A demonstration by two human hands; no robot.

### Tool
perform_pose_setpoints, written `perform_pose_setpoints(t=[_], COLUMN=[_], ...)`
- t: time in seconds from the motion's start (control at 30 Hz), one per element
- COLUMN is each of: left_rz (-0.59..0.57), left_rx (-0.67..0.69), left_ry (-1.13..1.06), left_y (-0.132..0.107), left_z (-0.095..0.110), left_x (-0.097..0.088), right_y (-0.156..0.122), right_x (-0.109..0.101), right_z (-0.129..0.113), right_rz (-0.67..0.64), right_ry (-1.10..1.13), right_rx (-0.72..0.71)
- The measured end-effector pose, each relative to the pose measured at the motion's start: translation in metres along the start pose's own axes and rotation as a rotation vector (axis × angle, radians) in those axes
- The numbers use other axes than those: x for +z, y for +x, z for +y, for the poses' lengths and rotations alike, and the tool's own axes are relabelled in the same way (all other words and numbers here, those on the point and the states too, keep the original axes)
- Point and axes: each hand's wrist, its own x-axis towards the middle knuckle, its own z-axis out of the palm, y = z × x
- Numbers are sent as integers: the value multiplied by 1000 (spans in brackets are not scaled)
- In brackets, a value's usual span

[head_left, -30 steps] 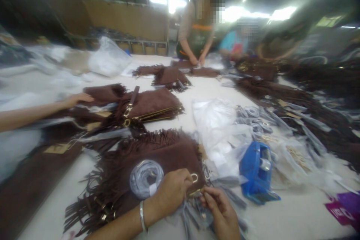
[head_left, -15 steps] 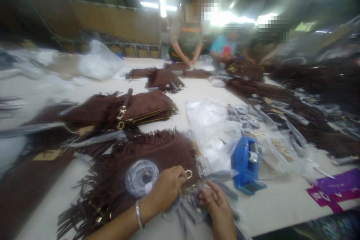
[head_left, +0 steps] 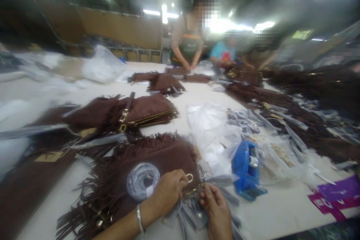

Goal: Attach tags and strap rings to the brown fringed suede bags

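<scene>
A brown fringed bag (head_left: 168, 153) lies flat in front of me, with a coil of wrapped grey strap (head_left: 143, 182) on top of it. My left hand (head_left: 168, 189), a silver bangle at its wrist, rests over the bag's near right part. Its fingers are closed on a gold metal clasp (head_left: 190, 177), whose loop pokes out past them. Just right of it, at the bag's edge, my right hand (head_left: 215, 202) pinches something small that the fingers mostly hide. Plastic-wrapped strips (head_left: 187, 215) hang below and between the two hands.
A blue tape dispenser (head_left: 246, 170) stands to the right, beside white plastic bags (head_left: 208, 123) and a bag of gold hardware (head_left: 281, 153). Stacked brown bags (head_left: 149, 108) lie ahead. Brown bags are heaped at right (head_left: 303, 120). Co-workers (head_left: 187, 45) stand across the table.
My right hand's fingers have closed into a pinch and come nearer the bag's edge. My left hand keeps its hold on the clasp. The view has tilted slightly.
</scene>
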Motion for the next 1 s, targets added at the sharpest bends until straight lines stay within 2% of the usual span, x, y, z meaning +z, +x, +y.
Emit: perform_pose_setpoints(t=[0.1, 0.17, 0.33, 0.4, 0.53, 0.67, 0.77, 0.87, 0.9, 0.93, 1.0], left_rz=[19, 23, 33, 32, 17, 20, 9, 28, 37, 44, 44], left_rx=[-25, -47, -51, -41, -31, -3, 16, -20, -41, -62, -87], left_ry=[-59, -105, -202, -202, -186, -99, -58, -134, -164, -187, -214], left_y=[1, 1, 2, 2, 2, 1, 0, 2, 3, 4, 5], left_z=[-1, -3, -7, -9, -12, -10, -5, -1, -1, -1, -1], left_x=[0, 1, 4, 4, 4, 5, 5, 3, 3, 2, 1], right_y=[-3, -6, -16, -16, -15, -15, -13, -8, -6, -5, -4], right_x=[4, 6, 12, 16, 27, 29, 14, -12, -20, -26, -31], right_z=[-9, -18, -32, -32, -31, -33, -33, -28, -26, -23, -14], right_rz=[-24, -27, -79, -95, -158, -177, -122, -17, -20, -56, -222], right_ry=[-3, -92, -442, -488, -518, -461, -421, -415, -420, -436, -527], right_rx=[-19, -83, -576, -677, -643, -468, -329, -294, -304, -331, -446])
